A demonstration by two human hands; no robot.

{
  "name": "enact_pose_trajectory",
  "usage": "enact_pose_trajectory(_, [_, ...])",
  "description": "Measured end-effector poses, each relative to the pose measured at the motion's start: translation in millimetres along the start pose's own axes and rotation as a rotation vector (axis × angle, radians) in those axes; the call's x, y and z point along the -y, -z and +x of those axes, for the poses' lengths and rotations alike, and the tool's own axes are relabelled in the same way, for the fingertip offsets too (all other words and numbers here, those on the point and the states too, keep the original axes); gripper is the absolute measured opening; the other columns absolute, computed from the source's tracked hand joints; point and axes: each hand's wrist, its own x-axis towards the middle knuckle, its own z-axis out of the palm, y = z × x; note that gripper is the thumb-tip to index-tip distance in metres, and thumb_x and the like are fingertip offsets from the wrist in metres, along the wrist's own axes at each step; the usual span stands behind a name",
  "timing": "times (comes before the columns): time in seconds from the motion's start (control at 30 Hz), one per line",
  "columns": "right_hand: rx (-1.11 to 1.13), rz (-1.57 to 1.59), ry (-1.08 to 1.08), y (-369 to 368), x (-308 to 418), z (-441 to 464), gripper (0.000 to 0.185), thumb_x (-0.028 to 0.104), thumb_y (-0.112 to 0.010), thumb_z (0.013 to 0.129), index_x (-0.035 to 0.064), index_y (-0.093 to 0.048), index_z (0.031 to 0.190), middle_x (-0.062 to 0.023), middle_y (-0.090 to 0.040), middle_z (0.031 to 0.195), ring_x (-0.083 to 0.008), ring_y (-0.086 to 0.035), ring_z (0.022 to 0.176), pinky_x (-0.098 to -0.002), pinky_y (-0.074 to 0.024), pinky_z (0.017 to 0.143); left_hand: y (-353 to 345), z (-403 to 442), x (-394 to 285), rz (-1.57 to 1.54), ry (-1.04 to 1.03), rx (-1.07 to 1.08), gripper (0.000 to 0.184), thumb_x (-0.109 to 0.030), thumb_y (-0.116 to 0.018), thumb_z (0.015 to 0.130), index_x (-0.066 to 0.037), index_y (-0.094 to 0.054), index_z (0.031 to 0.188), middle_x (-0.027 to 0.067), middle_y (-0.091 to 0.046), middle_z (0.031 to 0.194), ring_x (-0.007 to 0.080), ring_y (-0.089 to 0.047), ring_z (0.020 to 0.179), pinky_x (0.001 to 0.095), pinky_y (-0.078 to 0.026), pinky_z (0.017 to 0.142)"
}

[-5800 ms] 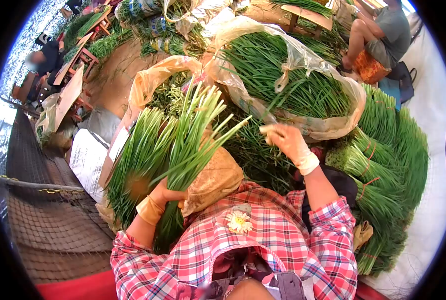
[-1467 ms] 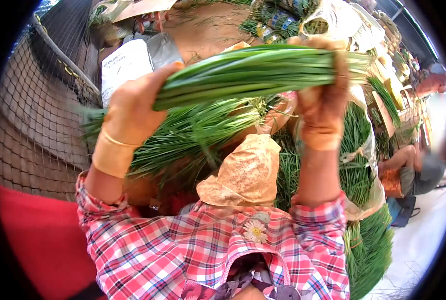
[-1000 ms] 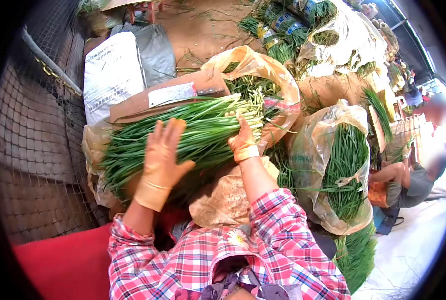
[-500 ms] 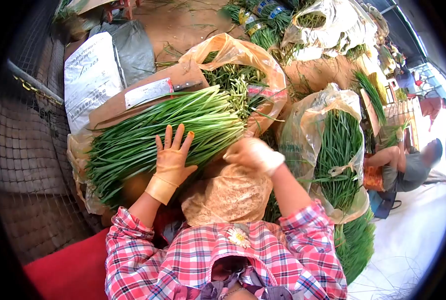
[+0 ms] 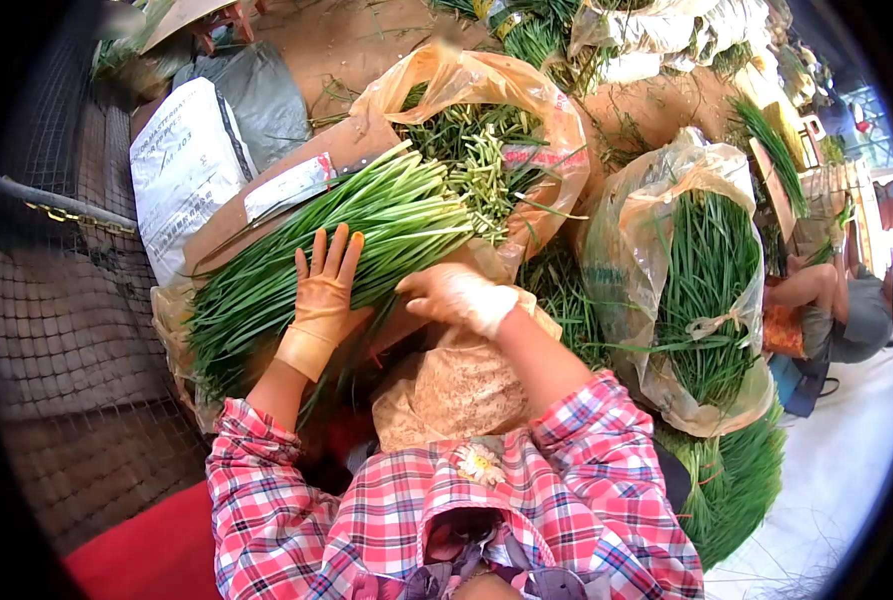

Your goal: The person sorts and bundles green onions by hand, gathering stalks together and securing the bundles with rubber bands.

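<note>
A pile of long green stalks (image 5: 366, 225) lies slantwise on a brown board (image 5: 351, 143), its pale cut ends to the right. My left hand (image 5: 326, 290), in an orange-tipped glove, rests on the near side of the pile with fingers spread. Close to the pile's lower right edge is my right hand (image 5: 458, 298), also gloved, its fingers curled together; whether anything is in them is hidden. Beyond the pale ends, an orange plastic bag (image 5: 566, 150) holds short cut pieces. A stained tan cloth (image 5: 456, 390) covers my lap below the hands.
To the right stands a clear plastic bag (image 5: 621, 270) full of green stalks, with tied bundles (image 5: 741, 490) below it. White printed sack (image 5: 186, 165) at upper left, netting (image 5: 66, 340) on the left. A seated person (image 5: 816, 290) is at far right.
Over the last second my right hand has come away from the pale ends, down and leftward along the pile's near side. My left hand stays spread on the stalks.
</note>
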Motion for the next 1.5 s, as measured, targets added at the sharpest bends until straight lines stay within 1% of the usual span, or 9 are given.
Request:
enact_pose_trajectory(0.27, [-0.746, 0.602, -0.079, 39, -34, -153, 0.030, 0.019, -0.059, 0.087, 0.0032, -0.059, 0.113, -0.0106, -0.064, 0.106, -0.0163, -0.059, 0.097, -0.0298, -0.0443, 0.086, 7, 6, -3, 0.146, -0.031, 0.030, 0.099, -0.024, -0.080, 0.058, -0.011, -0.025, 0.138, 0.0109, -0.021, 0.146, 0.0350, -0.018, 0.135, 0.0543, -0.020, 0.106])
enact_pose_trajectory(0.5, [-1.027, 0.058, -0.487, -23, -104, -342, 0.024, 0.016, -0.061, 0.082, 0.0088, -0.063, 0.104, -0.0139, -0.065, 0.090, -0.0242, -0.064, 0.081, -0.0319, -0.0489, 0.073, 0, -13, -26, 0.107, -0.016, -0.098, 0.116, -0.016, -0.082, 0.053, -0.012, -0.011, 0.144, 0.0101, -0.009, 0.151, 0.0332, -0.007, 0.138, 0.0535, -0.013, 0.108])
enact_pose_trajectory(0.7, [-1.489, 0.232, -1.002, -43, -166, -505, 0.022, -0.003, -0.051, 0.079, 0.0049, -0.065, 0.093, -0.0120, -0.066, 0.092, -0.0201, -0.062, 0.081, -0.0283, -0.0478, 0.075, -11, -23, -43, 0.108, 0.053, -0.167, 0.114, -0.014, -0.081, 0.054, -0.015, -0.012, 0.144, 0.0071, -0.008, 0.151, 0.0328, -0.007, 0.138, 0.0521, -0.014, 0.109])
enact_pose_trajectory(0.83, [-1.115, -0.041, -1.568, -47, -239, -563, 0.065, 0.014, -0.070, 0.073, 0.0016, -0.040, 0.130, -0.0224, -0.056, 0.113, -0.0328, -0.056, 0.103, -0.0361, -0.0472, 0.084, -11, -27, -59, 0.167, 0.043, -0.237, 0.107, -0.013, -0.077, 0.060, -0.017, -0.011, 0.145, 0.0065, -0.009, 0.151, 0.0323, -0.008, 0.138, 0.0507, -0.014, 0.109])
enact_pose_trajectory(0.97, [-0.762, -0.202, -1.586, -34, -286, -541, 0.111, 0.025, -0.077, 0.065, 0.0051, -0.001, 0.143, -0.0213, -0.027, 0.141, -0.0355, -0.043, 0.120, -0.0376, -0.0401, 0.098, 10, -23, -111, 0.140, -0.078, -0.271, 0.090, -0.012, -0.069, 0.070, -0.013, -0.018, 0.144, 0.0086, -0.016, 0.150, 0.0323, -0.011, 0.138, 0.0493, -0.013, 0.110])
enact_pose_trajectory(1.17, [-0.484, -0.333, -1.550, -14, -314, -537, 0.119, 0.032, -0.081, 0.058, 0.0006, -0.002, 0.142, -0.0185, -0.056, 0.109, -0.0323, -0.057, 0.098, -0.0454, -0.0456, 0.086, 30, 3, -233, -0.226, -0.528, -0.149, 0.074, -0.008, -0.063, 0.073, -0.009, -0.030, 0.139, 0.0148, -0.032, 0.142, 0.0375, -0.021, 0.134, 0.0497, -0.019, 0.108])
enact_pose_trajectory(1.27, [-0.488, -0.304, -1.482, -26, -299, -548, 0.119, 0.031, -0.080, 0.058, 0.0036, -0.001, 0.143, -0.0196, -0.056, 0.111, -0.0343, -0.057, 0.099, -0.0442, -0.0459, 0.085, 33, 12, -301, -0.304, -0.596, -0.014, 0.075, -0.003, -0.066, 0.068, -0.006, -0.035, 0.135, 0.0165, -0.038, 0.138, 0.0390, -0.025, 0.132, 0.0481, -0.024, 0.107])
enact_pose_trajectory(1.37, [-0.861, -0.581, -1.351, -52, -335, -558, 0.119, 0.030, -0.078, 0.058, 0.0074, 0.001, 0.144, -0.0201, -0.057, 0.111, -0.0344, -0.059, 0.096, -0.0403, -0.0467, 0.084, 28, 17, -348, -0.360, -0.636, 0.081, 0.073, -0.003, -0.068, 0.066, -0.005, -0.038, 0.133, 0.0177, -0.041, 0.135, 0.0399, -0.029, 0.130, 0.0463, -0.026, 0.106])
enact_pose_trajectory(1.5, [-0.685, -0.106, -1.421, -26, -319, -562, 0.118, 0.032, -0.074, 0.059, 0.0117, 0.005, 0.144, -0.0205, -0.059, 0.108, -0.0305, -0.061, 0.095, -0.0360, -0.0483, 0.082, -1, 6, -372, -0.421, -0.829, 0.275, 0.074, -0.005, -0.069, 0.065, -0.004, -0.038, 0.133, 0.0184, -0.042, 0.134, 0.0409, -0.033, 0.127, 0.0488, -0.027, 0.105])
